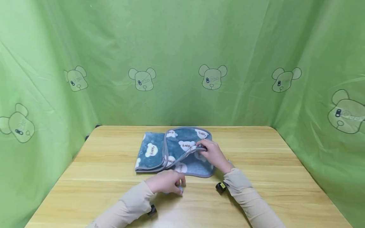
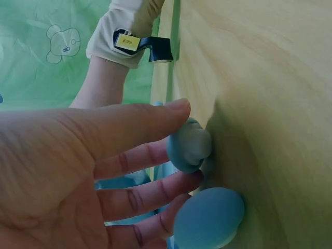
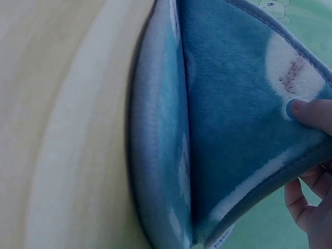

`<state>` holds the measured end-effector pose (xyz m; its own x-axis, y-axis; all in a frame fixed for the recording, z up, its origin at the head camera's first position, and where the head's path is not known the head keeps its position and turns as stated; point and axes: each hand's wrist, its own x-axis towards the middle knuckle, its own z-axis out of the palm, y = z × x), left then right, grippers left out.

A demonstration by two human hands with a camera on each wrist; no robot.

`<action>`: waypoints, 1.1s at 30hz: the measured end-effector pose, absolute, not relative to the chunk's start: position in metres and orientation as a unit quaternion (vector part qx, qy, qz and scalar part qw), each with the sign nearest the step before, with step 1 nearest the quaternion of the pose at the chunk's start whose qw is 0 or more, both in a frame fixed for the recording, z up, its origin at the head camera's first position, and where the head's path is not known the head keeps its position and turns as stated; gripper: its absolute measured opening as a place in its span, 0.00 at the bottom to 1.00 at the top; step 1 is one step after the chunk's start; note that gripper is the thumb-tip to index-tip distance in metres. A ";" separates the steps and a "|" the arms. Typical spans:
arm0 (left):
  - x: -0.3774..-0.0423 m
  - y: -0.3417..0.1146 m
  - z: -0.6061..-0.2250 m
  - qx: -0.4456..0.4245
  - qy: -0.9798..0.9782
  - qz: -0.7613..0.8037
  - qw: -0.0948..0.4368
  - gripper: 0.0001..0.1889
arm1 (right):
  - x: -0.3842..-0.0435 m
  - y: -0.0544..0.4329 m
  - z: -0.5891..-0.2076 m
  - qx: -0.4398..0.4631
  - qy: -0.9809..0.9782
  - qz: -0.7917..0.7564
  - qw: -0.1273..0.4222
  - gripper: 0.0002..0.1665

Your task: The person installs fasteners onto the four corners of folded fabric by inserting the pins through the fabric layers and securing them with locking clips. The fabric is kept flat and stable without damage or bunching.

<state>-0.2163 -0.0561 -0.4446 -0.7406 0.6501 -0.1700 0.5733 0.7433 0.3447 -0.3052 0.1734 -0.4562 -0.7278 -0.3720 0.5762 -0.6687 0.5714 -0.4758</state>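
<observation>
A teal fleece blanket [image 1: 155, 142] with white bear heads reading "Happy" and grey edging lies folded on the table. My right hand [image 1: 212, 153] pinches one bound edge of its upper layer and lifts it, so the flap [image 3: 238, 104] stands up from the layer beneath. In front of the blanket, my left hand [image 1: 168, 182] holds a small mushroom-shaped piece [image 2: 189, 145], blue-capped with a white knob, between thumb and fingers. A similar blue domed piece [image 2: 210, 218] sits on the table under the fingers of that hand.
The light wooden table [image 1: 99, 180] carries the blanket near its far edge. Green curtains [image 1: 176, 38] printed with bear heads hang behind it and along both sides. A black wrist camera [image 1: 220, 187] sticks out from the right sleeve.
</observation>
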 end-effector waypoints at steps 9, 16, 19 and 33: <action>-0.217 -0.056 -0.447 0.332 0.923 0.138 0.135 0.13 | -0.305 0.173 -0.457 0.305 -0.861 0.346 0.214 0.13; -0.221 -0.053 -0.441 0.337 0.925 0.123 0.123 0.13 | -0.305 0.174 -0.457 0.304 -0.862 0.347 0.212 0.13; -0.224 -0.051 -0.432 0.354 0.922 0.115 0.107 0.13 | -0.306 0.174 -0.458 0.302 -0.863 0.345 0.214 0.13; -0.254 -0.039 -0.379 0.334 0.918 0.214 0.010 0.12 | -0.307 0.175 -0.460 0.303 -0.867 0.334 0.215 0.12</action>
<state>-0.2537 -0.0392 -0.3795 -0.7767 0.6176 0.1241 0.6089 0.6855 0.3992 -0.3074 0.1750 -0.4603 -0.7248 -0.3811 0.5740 -0.6677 0.5938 -0.4489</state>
